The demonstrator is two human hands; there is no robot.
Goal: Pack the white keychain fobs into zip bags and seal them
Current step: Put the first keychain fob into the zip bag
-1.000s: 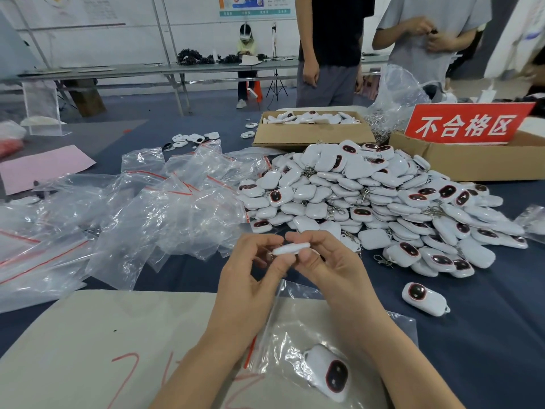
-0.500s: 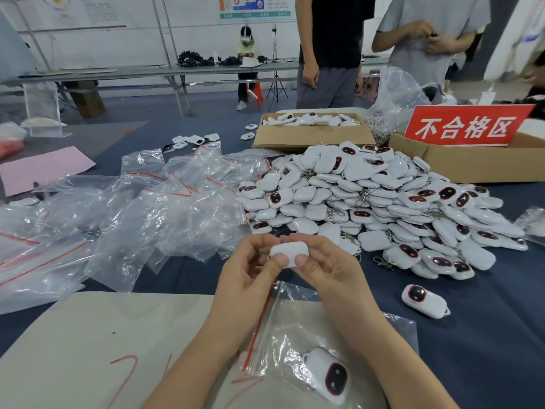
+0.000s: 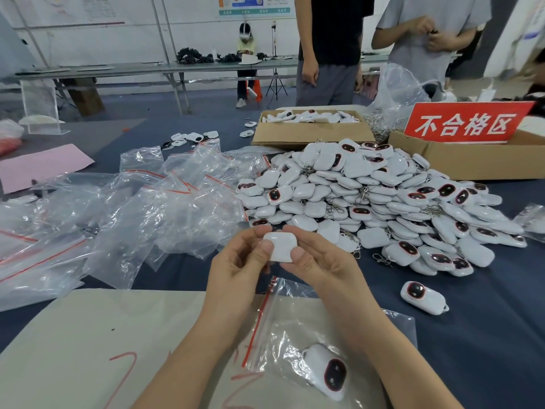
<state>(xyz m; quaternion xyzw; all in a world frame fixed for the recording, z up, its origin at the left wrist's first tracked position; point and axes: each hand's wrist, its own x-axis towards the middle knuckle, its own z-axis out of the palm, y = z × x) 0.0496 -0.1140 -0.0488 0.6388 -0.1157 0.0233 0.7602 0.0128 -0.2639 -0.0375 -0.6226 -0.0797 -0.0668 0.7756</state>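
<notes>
Both hands met above the near middle of the desk, sharing one white fob turned plain side up. The left hand pinched its left edge between thumb and curled fingers, and the right hand pinched its right edge the same way. Under the wrists, close to the near edge, a zip bag with a red seal strip lay flat on a beige sheet. A second fob sat inside it, its dark red-rimmed window facing up; whether that bag's strip was pressed closed could not be told. A large pile of fobs filled the middle of the desk toward the right edge, with one loose fob lying apart on its near side. A heap of empty zip bags spread along the left side. Toward the far edge stood a cardboard box holding more fobs, and to its right another box bearing a red sign.
</notes>
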